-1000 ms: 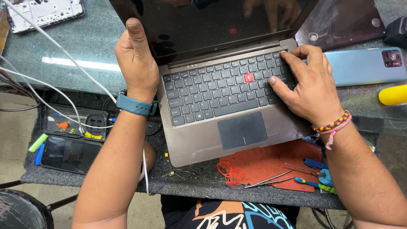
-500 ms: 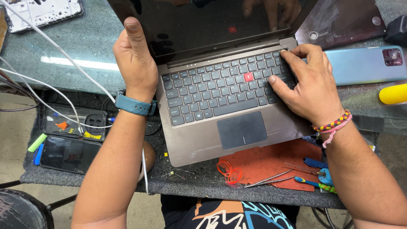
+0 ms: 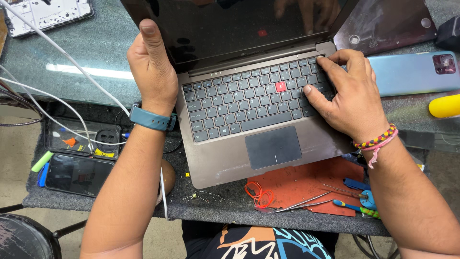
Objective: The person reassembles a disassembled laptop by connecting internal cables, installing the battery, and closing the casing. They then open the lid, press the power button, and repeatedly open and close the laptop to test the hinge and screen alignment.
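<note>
Near edge: red mat (image 3: 311, 184) under the laptop's front right corner, tweezers (image 3: 302, 202) and small screwdrivers (image 3: 357, 207) lying loose on it, red wire loop (image 3: 258, 194) beside. Left near: dark phone (image 3: 76, 173) face up, next to a power strip (image 3: 81, 139) with white cables (image 3: 72, 62) running far-left.

Middle: grey-brown laptop (image 3: 268, 120) open at table centre, front edge overhanging the glass onto the mat, screen dark.

Left hand (image 3: 153, 67) grips the screen's left edge, thumb up along the bezel, fingers wrapped behind, hidden. Right hand (image 3: 350, 93) lies on the keyboard's right end, fingers curled and close together, tips pressing keys near the far right corner.

Far right: blue phone (image 3: 414, 72), yellow object (image 3: 444, 105), dark cover panel (image 3: 383, 24).

Risks, as a judgement: pulling on one screen edge could twist the lid or strain the hinge; pushing down on the right could rock the base on the mat and tools; loose screws near the front edge could scratch the case.
</note>
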Demonstrator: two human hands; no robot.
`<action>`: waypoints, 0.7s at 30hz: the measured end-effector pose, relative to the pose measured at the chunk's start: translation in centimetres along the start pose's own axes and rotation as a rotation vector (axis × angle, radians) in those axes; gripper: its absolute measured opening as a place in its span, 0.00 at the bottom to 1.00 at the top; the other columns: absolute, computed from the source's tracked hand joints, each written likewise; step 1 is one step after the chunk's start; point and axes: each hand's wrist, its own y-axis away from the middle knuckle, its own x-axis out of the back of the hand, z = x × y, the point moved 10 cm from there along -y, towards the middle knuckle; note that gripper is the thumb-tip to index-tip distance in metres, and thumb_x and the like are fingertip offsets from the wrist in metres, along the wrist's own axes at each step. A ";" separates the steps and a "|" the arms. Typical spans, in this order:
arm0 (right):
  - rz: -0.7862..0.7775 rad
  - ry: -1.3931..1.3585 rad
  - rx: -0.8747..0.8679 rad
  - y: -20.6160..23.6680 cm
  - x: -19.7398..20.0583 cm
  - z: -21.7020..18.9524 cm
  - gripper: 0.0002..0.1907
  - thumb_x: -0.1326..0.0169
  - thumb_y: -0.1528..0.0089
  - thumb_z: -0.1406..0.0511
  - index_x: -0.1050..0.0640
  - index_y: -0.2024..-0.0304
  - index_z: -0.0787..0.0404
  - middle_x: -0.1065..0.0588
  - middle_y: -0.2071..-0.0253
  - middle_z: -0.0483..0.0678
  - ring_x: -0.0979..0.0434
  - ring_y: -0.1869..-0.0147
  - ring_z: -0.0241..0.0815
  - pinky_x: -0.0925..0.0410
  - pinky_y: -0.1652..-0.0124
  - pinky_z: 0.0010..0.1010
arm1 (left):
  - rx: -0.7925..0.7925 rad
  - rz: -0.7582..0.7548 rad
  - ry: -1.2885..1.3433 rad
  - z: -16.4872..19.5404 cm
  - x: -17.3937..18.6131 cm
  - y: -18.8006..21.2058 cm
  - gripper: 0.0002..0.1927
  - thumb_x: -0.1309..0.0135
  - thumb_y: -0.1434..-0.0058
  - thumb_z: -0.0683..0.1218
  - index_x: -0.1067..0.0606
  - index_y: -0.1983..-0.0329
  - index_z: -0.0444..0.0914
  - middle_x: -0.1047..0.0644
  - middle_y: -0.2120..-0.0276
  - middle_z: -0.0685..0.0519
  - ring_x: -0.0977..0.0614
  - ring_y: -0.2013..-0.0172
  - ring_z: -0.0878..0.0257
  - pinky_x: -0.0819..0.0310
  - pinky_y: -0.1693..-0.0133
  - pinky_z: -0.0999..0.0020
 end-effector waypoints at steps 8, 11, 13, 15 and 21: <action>-0.001 0.005 0.006 0.0 0.0 0.0 0.27 0.36 0.35 0.57 0.23 0.39 0.66 0.31 0.40 0.56 0.32 0.35 0.57 0.36 0.35 0.46 | 0.000 -0.005 0.020 -0.2 0.0 0.1 0.35 0.63 0.27 0.74 0.43 0.76 0.44 0.42 0.79 0.63 0.41 0.74 0.71 0.48 0.71 0.73; -0.001 0.005 0.005 0.0 0.0 0.0 0.28 0.36 0.35 0.57 0.22 0.38 0.66 0.31 0.40 0.56 0.32 0.36 0.57 0.36 0.36 0.46 | -0.010 -0.005 0.016 -0.1 0.0 0.1 0.35 0.63 0.26 0.74 0.43 0.76 0.43 0.42 0.78 0.63 0.41 0.73 0.71 0.47 0.70 0.73; -0.002 0.006 0.001 0.0 0.0 0.0 0.28 0.36 0.35 0.57 0.22 0.38 0.66 0.31 0.40 0.56 0.32 0.36 0.57 0.36 0.36 0.46 | -0.007 -0.004 0.023 -0.2 0.0 0.1 0.35 0.63 0.26 0.74 0.43 0.76 0.43 0.42 0.78 0.63 0.41 0.73 0.71 0.48 0.70 0.72; 0.002 0.005 0.003 0.0 0.1 0.0 0.27 0.36 0.35 0.57 0.23 0.39 0.66 0.31 0.42 0.56 0.32 0.35 0.57 0.36 0.35 0.46 | 0.006 0.000 0.040 -0.2 0.0 0.1 0.35 0.62 0.27 0.74 0.43 0.76 0.43 0.43 0.78 0.62 0.42 0.74 0.71 0.48 0.70 0.72; -0.002 0.000 -0.004 0.1 0.0 0.1 0.27 0.36 0.35 0.57 0.22 0.39 0.66 0.31 0.40 0.56 0.32 0.35 0.57 0.36 0.35 0.46 | -0.009 -0.009 0.027 0.1 -0.1 0.1 0.35 0.63 0.26 0.74 0.43 0.75 0.43 0.42 0.78 0.62 0.41 0.73 0.71 0.47 0.70 0.72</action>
